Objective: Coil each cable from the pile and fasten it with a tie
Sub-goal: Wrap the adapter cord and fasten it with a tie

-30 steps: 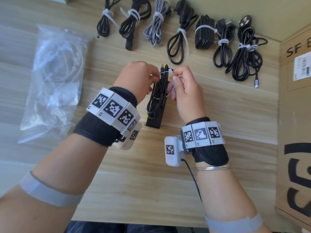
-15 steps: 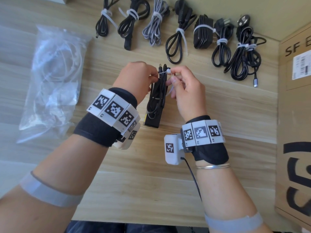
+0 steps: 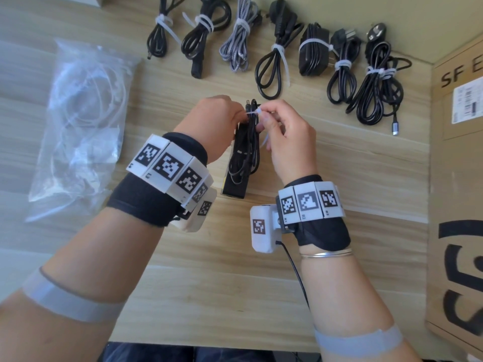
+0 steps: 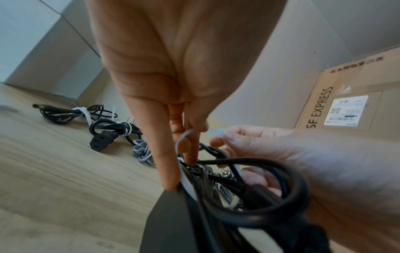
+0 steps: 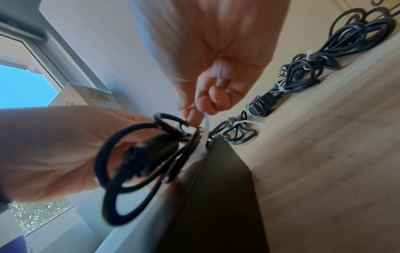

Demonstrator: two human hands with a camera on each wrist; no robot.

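A black power adapter with its cable coiled along it is held upright on the wooden table between both hands. A white zip tie crosses the top of the coil. My left hand pinches the tie's strap and steadies the bundle. In the left wrist view the tie's head sits between the right hand's fingertips. My right hand pinches that head, and the loose strap hangs below its curled fingers. The cable loops and adapter look blurred close up.
Several tied cable bundles lie in a row along the table's far edge. A clear plastic bag of white ties lies at the left. A cardboard box stands against the right side. The table's front edge is near my body.
The right hand has slid the tie's head slightly left toward the coil. The left hand and the adapter have hardly moved.
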